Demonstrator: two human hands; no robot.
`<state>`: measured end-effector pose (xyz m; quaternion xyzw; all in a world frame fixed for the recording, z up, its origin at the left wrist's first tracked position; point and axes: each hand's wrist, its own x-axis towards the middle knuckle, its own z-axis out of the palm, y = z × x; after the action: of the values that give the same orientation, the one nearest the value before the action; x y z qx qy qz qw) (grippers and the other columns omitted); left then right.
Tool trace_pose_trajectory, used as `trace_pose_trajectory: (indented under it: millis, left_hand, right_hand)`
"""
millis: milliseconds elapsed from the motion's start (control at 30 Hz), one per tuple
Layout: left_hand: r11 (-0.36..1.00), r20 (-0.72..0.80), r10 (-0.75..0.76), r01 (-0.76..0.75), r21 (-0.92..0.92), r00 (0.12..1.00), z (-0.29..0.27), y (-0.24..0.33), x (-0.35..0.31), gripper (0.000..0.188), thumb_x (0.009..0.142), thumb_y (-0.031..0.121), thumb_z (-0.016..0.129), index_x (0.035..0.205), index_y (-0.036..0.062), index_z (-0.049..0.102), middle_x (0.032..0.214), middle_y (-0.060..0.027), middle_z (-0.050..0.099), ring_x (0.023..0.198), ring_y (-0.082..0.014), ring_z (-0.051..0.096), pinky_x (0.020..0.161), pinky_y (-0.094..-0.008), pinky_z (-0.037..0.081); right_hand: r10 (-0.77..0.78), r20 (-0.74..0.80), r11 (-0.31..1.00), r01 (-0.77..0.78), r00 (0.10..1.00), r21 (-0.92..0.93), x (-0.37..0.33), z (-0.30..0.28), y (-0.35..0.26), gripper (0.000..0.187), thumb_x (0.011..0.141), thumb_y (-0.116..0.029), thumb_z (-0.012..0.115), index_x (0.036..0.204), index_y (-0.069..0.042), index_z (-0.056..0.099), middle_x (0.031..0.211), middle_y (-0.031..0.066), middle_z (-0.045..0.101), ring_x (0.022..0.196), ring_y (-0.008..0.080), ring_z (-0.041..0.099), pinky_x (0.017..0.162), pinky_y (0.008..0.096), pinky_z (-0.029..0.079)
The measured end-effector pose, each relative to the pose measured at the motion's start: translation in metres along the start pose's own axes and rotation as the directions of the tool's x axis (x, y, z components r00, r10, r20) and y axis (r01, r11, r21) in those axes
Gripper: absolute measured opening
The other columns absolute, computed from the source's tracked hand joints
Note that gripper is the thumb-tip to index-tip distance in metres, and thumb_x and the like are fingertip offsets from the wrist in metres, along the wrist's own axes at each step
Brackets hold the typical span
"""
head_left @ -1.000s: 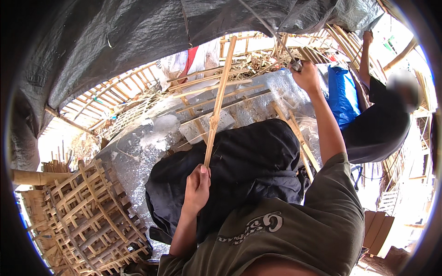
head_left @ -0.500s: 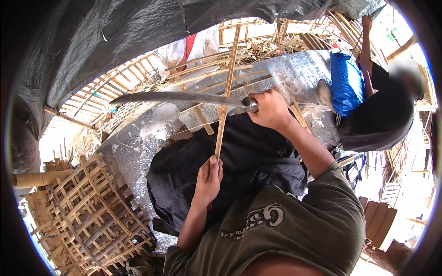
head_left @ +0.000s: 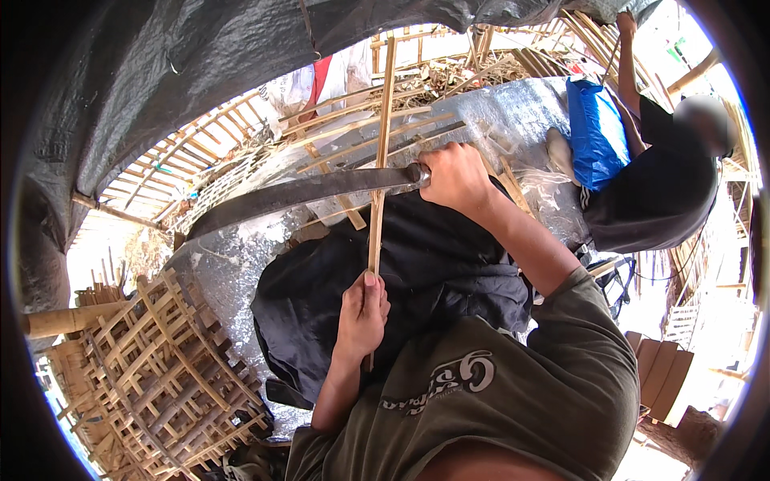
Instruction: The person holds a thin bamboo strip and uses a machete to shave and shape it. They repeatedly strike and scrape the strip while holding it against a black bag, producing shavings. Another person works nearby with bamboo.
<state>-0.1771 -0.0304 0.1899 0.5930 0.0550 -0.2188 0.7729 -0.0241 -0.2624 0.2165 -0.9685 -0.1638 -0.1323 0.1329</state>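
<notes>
Upright in front of me stands a long bamboo strip (head_left: 384,120), its lower part gripped by my left hand (head_left: 362,314) with the thumb laid along it. My right hand (head_left: 455,178) is wrapped round the handle of a machete (head_left: 297,191). The long, curved, dark blade stretches to the left and crosses the strip near the handle end, above my left hand. Whether the edge bites into the strip I cannot tell. Black cloth (head_left: 437,248) covers my lap beneath both hands. The machete's grip is mostly hidden by my fingers.
A woven bamboo basket (head_left: 172,369) stands at the lower left. Split bamboo pieces (head_left: 377,148) lie on the grey floor ahead. To the right, another person (head_left: 654,192) in black sits beside a blue bag (head_left: 595,136). A dark tarp (head_left: 200,72) hangs overhead.
The machete has turned so its tip sits lower, and my right hand has shifted slightly left and up. The strip now stands more upright, its top further left.
</notes>
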Motion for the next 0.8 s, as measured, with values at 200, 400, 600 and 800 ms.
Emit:
trace_pose_trajectory:
  millis: [200,400,600,800]
  left_hand:
    - [0.988,0.063,-0.125,0.130,-0.085,0.990,0.005,0.008,-0.022,0.040,0.109,0.046,0.039,0.087,0.0123,0.042,0.060,0.0063,0.032,0.045,-0.0019,0.027,0.040,-0.0212,0.019]
    - [0.999,-0.025,0.039,-0.039,0.009,0.999,0.000,0.010,-0.002,0.040,0.110,0.042,0.039,0.086,0.0108,0.043,0.062,0.0066,0.034,0.046,-0.0015,0.028,0.040,-0.0216,0.021]
    - [0.969,-0.036,0.146,-0.136,0.206,0.989,-0.004,0.017,-0.006,0.038,0.111,0.033,0.040,0.083,0.0080,0.044,0.063,0.0065,0.035,0.047,-0.0012,0.030,0.041,-0.0215,0.023]
    - [0.862,-0.007,0.231,-0.201,0.465,0.973,0.001,0.001,-0.018,0.036,0.110,0.023,0.040,0.084,0.0005,0.048,0.057,-0.0065,0.041,0.045,-0.0182,0.041,0.045,-0.0329,0.030]
  right_hand:
    - [0.214,-0.041,0.976,-0.216,0.976,-0.038,0.043,-0.027,0.056,0.021,0.075,-0.013,0.066,0.093,-0.007,0.075,0.071,0.0189,0.070,0.067,0.0353,0.072,0.069,0.0453,0.061]
    - [-0.017,0.063,0.999,0.020,0.998,-0.050,0.016,-0.037,0.020,0.019,0.073,-0.017,0.071,0.087,-0.004,0.074,0.077,0.0197,0.071,0.075,0.0368,0.073,0.076,0.0446,0.060]
    - [0.035,0.033,0.997,-0.033,0.999,-0.071,0.029,-0.040,0.019,0.019,0.068,-0.010,0.067,0.084,-0.005,0.074,0.076,0.0228,0.070,0.077,0.0409,0.071,0.075,0.0478,0.059]
    - [0.292,0.108,0.957,-0.290,0.950,-0.029,0.056,-0.062,0.058,0.015,0.075,-0.013,0.069,0.087,-0.005,0.073,0.080,0.0224,0.072,0.078,0.0382,0.074,0.074,0.0445,0.062]
